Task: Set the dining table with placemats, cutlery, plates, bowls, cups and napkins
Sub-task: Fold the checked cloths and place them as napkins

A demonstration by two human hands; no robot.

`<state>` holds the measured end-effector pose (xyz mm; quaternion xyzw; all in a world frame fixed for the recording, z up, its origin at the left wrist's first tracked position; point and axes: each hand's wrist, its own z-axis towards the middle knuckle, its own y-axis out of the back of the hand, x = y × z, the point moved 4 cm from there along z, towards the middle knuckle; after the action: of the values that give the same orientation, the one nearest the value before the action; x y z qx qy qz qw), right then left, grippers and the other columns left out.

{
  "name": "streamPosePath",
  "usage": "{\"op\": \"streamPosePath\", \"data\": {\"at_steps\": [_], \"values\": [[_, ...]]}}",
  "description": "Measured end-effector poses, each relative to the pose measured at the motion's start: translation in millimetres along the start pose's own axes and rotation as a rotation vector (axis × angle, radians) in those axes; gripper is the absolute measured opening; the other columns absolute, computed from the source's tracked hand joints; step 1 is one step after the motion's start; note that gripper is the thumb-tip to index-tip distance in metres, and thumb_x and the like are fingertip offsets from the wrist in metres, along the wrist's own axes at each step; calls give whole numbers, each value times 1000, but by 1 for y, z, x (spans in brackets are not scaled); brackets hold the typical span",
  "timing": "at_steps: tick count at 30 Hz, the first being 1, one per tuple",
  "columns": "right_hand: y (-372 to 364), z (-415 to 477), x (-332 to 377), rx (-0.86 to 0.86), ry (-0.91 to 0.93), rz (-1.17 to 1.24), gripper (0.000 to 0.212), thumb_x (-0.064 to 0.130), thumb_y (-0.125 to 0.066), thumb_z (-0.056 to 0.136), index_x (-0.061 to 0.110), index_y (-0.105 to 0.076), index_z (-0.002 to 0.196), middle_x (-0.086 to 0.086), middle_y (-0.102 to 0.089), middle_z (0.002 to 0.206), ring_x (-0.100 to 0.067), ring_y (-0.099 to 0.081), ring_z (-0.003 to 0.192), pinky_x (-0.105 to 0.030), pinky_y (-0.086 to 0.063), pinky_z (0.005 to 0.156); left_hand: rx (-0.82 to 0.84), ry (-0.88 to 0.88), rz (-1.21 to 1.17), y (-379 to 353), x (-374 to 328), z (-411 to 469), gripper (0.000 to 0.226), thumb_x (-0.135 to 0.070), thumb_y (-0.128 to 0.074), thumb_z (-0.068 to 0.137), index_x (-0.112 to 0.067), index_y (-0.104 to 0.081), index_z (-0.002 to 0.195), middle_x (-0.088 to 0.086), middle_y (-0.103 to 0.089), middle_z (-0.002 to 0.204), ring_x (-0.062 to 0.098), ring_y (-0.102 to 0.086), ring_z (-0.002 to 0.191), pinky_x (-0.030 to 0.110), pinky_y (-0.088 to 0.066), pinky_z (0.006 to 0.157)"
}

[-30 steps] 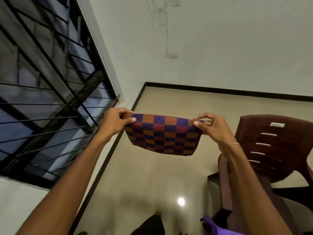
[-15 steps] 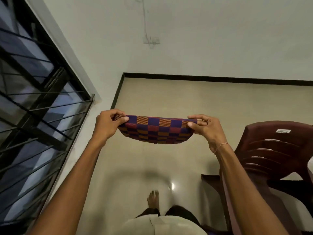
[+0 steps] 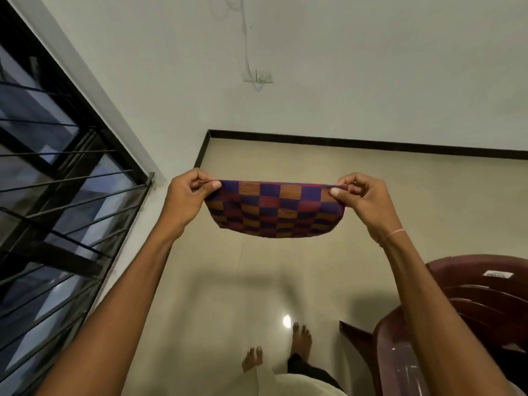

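A checkered placemat (image 3: 274,210) in purple, orange and red hangs in the air in front of me, stretched level between both hands above the floor. My left hand (image 3: 187,195) pinches its upper left corner between thumb and curled fingers. My right hand (image 3: 361,198) pinches the upper right corner the same way. The mat's lower edge sags in a curve. No table, cutlery, plates, bowls, cups or napkins are in view.
A dark red plastic chair (image 3: 468,315) stands at the lower right, close to my right arm. A barred window (image 3: 57,195) fills the left side. The beige tiled floor (image 3: 285,281) runs to a white wall with a black skirting. My bare feet (image 3: 300,341) stand below.
The view has tilted further down, so my feet and more floor show. The placemat stays stretched between both hands, and more of its checkered face shows than half a second ago.
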<state>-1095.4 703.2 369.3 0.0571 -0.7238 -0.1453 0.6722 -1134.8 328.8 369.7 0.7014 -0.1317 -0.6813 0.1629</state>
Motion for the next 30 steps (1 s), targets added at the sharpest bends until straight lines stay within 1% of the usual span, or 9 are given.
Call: {"op": "streamPosePath", "data": {"at_steps": [4, 8, 12, 18, 21, 23, 26, 28, 30], "values": [[0, 25, 21, -214, 17, 53, 10, 20, -78, 90, 23, -68, 89, -4, -76, 90, -21, -75, 88, -34, -63, 68, -124, 107, -184, -20, -21, 12, 15, -25, -76, 92, -12, -72, 98, 1, -79, 89, 24, -77, 89, 39, -64, 77], [-6, 14, 44, -301, 167, 98, 15, 24, -77, 92, 30, -63, 89, -1, -72, 93, -18, -70, 89, -36, -63, 68, -217, 65, -163, -28, -46, 4, 24, -32, -72, 95, -12, -66, 106, -1, -78, 93, 16, -77, 87, 38, -65, 72], [-35, -1, 65, -321, 302, 47, 14, 21, -78, 89, 20, -64, 89, 8, -67, 85, -10, -63, 76, -29, -55, 65, -210, 2, -179, -46, -75, -14, 20, -33, -70, 96, -15, -63, 101, 2, -78, 86, 15, -77, 80, 36, -64, 66], [-111, -30, 83, -177, 393, 3, 12, 18, -77, 89, 16, -66, 92, 8, -68, 82, -10, -67, 74, -21, -57, 64, -113, 31, -322, -86, -87, -38, 11, -28, -66, 99, -18, -65, 103, 3, -79, 84, 18, -78, 80, 33, -63, 72], [-124, -37, 82, -135, 348, 97, 12, 20, -77, 91, 12, -71, 97, 5, -72, 86, -8, -70, 78, -15, -57, 71, -73, 55, -460, -83, -80, -47, 31, -39, -59, 98, -14, -68, 113, 1, -79, 95, 18, -77, 91, 28, -61, 77], [-128, -41, 79, -102, 305, 109, 17, 25, -77, 92, 12, -73, 103, 5, -73, 90, -8, -71, 82, -19, -60, 75, 4, 37, -480, -77, -75, -51, 44, -45, -59, 91, -12, -68, 119, 1, -78, 104, 19, -76, 98, 29, -60, 81], [-128, -40, 74, 12, 307, 90, 21, 24, -71, 97, 14, -73, 115, 3, -74, 105, -7, -71, 97, -30, -62, 86, 84, -3, -461, -68, -68, -52, 36, -24, -69, 90, -11, -67, 124, 5, -77, 113, 22, -74, 106, 29, -60, 86], [-126, -40, 75, 134, 342, 172, 25, 14, -63, 101, 12, -70, 125, 0, -73, 114, -13, -70, 107, -35, -61, 90, 42, -19, -439, -59, -65, -50, 29, -16, -68, 94, -11, -68, 123, 7, -77, 112, 22, -73, 107, 30, -60, 87], [-111, -39, 76, 62, 410, 290, 27, 7, -61, 101, 7, -66, 128, -4, -72, 111, -21, -71, 102, -36, -63, 84, -32, -33, -400, -48, -66, -49, 24, -19, -61, 99, -11, -69, 120, 6, -77, 107, 22, -74, 102, 28, -61, 81]]}}
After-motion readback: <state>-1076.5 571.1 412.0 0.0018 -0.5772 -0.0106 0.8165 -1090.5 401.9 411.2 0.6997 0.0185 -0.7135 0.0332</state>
